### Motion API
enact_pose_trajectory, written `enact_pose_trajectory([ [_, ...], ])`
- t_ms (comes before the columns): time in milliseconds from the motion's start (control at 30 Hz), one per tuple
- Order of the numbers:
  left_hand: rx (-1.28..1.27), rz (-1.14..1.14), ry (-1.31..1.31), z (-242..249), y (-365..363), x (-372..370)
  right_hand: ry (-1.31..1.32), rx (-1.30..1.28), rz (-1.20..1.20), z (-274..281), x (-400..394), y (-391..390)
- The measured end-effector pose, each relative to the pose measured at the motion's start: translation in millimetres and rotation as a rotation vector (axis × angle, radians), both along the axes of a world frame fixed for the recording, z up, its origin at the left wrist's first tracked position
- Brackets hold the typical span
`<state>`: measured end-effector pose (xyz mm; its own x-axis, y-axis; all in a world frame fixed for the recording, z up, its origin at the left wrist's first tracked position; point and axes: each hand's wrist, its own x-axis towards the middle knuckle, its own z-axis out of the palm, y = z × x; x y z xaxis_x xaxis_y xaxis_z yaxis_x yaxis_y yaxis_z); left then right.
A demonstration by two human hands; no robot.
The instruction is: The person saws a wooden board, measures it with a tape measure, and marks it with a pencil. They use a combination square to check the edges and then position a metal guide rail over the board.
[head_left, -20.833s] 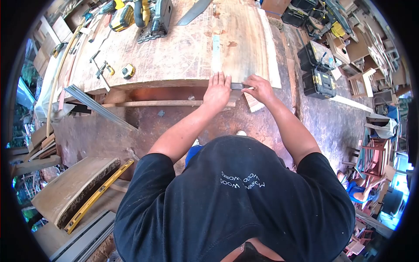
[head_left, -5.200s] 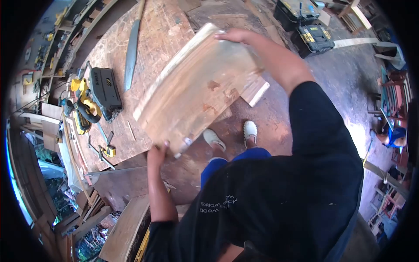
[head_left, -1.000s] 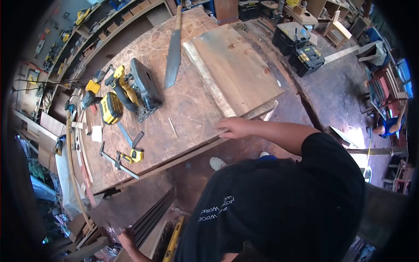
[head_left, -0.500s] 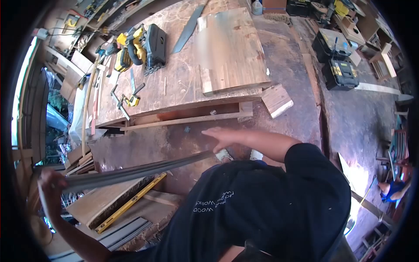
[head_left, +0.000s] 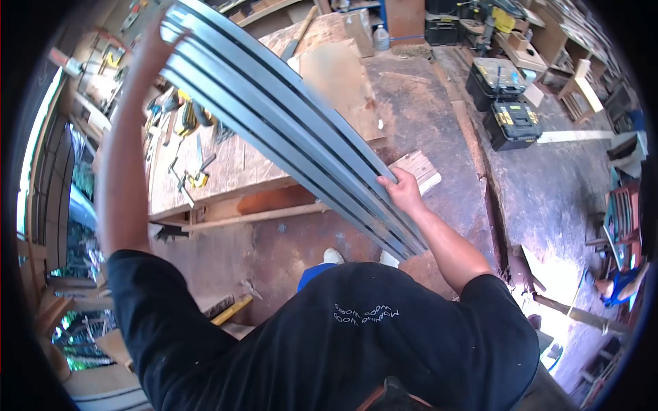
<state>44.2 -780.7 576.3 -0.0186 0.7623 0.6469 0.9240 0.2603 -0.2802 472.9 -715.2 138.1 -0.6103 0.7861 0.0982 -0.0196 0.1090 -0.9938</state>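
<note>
I hold a long grey metal guide rail point(head_left: 288, 130) with dark grooves, raised slantwise in front of me. My left hand point(head_left: 159, 33) grips its far upper end at the top left. My right hand point(head_left: 401, 192) grips the rail's edge near its lower end. Beneath the rail lies a wide wooden workbench point(head_left: 226, 171) with a flat wooden board point(head_left: 343, 89) resting on it.
Yellow power tools and hand tools point(head_left: 185, 137) lie on the bench's left part, partly hidden by the rail. A small wood offcut point(head_left: 421, 171) sits on the floor by my right hand. Black-and-yellow tool cases point(head_left: 510, 123) stand to the right. Lumber is stacked at left.
The rail has swung up from low at my left to high across the bench. My right hand, empty half a second ago, now grips the rail.
</note>
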Motion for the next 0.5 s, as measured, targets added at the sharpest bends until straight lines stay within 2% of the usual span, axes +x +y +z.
enact_pose_trajectory([
  [33,-0.015,0.012,-0.071,-37.6,8.6,7.7,-0.034,-0.007,-0.033,7.3,1.2,9.4],
  [67,-0.072,0.061,-0.255,-77.5,16.1,10.8,-0.072,-0.017,-0.066,13.0,3.6,18.9],
  [100,-0.179,0.114,-0.198,-103.2,17.2,37.1,-0.175,0.062,-0.093,16.5,4.8,29.3],
  [133,-0.094,-0.016,-0.3,-154.2,22.9,19.5,-0.176,0.071,-0.117,21.3,6.8,35.4],
  [167,-0.036,0.049,-0.337,-201.9,24.8,15.5,-0.23,0.07,-0.159,26.0,7.0,39.4],
  [200,-0.18,0.058,-0.624,-215.6,22.2,35.3,-0.286,0.067,-0.2,29.2,6.3,42.3],
  [267,-0.124,0.091,-0.586,-288.1,23.1,25.5,-0.263,0.057,-0.239,23.2,3.4,48.2],
  [300,-0.189,0.119,-0.862,-300.2,23.0,34.8,-0.238,0.038,-0.256,17.1,1.4,51.0],
  [367,-0.153,0.085,-1.391,-305.4,21.8,72.6,-0.26,0.049,-0.286,8.1,-3.5,57.0],
  [433,-0.136,-0.035,-1.73,-331.4,33.0,66.1,-0.278,-0.007,-0.306,15.9,-11.8,55.2],
  [467,-0.09,-0.203,-1.916,-338.9,40.1,64.1,-0.282,0.002,-0.316,24.2,-16.2,50.6],
  [500,-0.028,-0.244,-2.054,-344.3,49.9,61.5,-0.325,0.051,-0.332,32.3,-21.3,47.7],
])
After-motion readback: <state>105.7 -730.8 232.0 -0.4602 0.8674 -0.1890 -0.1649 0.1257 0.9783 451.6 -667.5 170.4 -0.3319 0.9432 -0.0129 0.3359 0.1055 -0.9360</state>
